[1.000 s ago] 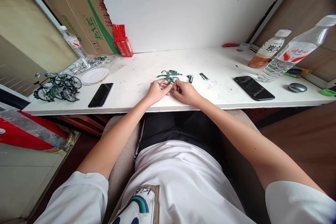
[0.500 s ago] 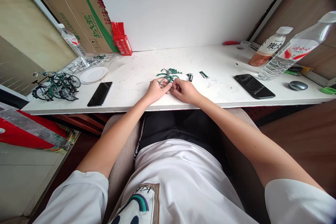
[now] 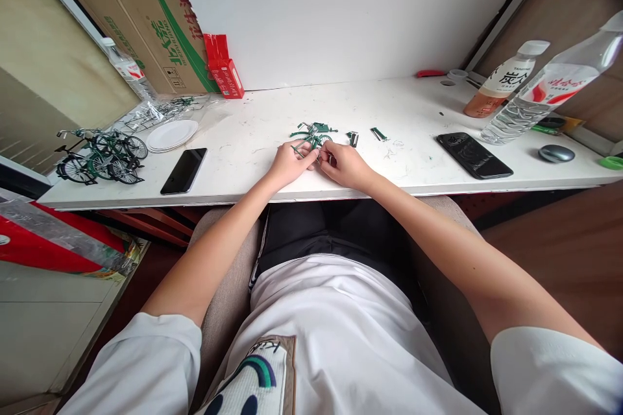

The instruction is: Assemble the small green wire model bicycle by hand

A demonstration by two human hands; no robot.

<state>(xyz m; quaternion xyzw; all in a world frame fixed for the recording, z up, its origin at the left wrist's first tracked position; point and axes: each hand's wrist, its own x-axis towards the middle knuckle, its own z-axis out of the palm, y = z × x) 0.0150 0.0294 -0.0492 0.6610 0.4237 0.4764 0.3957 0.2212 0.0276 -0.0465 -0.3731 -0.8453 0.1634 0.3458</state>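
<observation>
A small green model bicycle (image 3: 315, 141), partly assembled, is gripped near the table's front edge. My left hand (image 3: 289, 163) is closed around its lower side, thumb and fingers pressed to the frame. My right hand (image 3: 344, 165) pinches right beside the wheel; whatever lies between those fingertips is too small and hidden to name. Just behind the bicycle lies a flat green part (image 3: 321, 127). A green-and-silver piece (image 3: 353, 139) rests to the right of my right hand, with a thin green strip-like part (image 3: 378, 134) farther along.
Finished model bicycles (image 3: 100, 159) stand clustered at the table's left end. Near them are a white plate (image 3: 172, 135), a black phone (image 3: 183, 170) and loose part frames (image 3: 165, 110). On the right lie another phone (image 3: 474, 155), a mouse (image 3: 556, 154), a drink bottle (image 3: 503, 81) and a water bottle (image 3: 559, 87).
The camera view has shifted slightly. Both hands keep nearly the same hold at the bicycle, with only a slight movement of the right fingers.
</observation>
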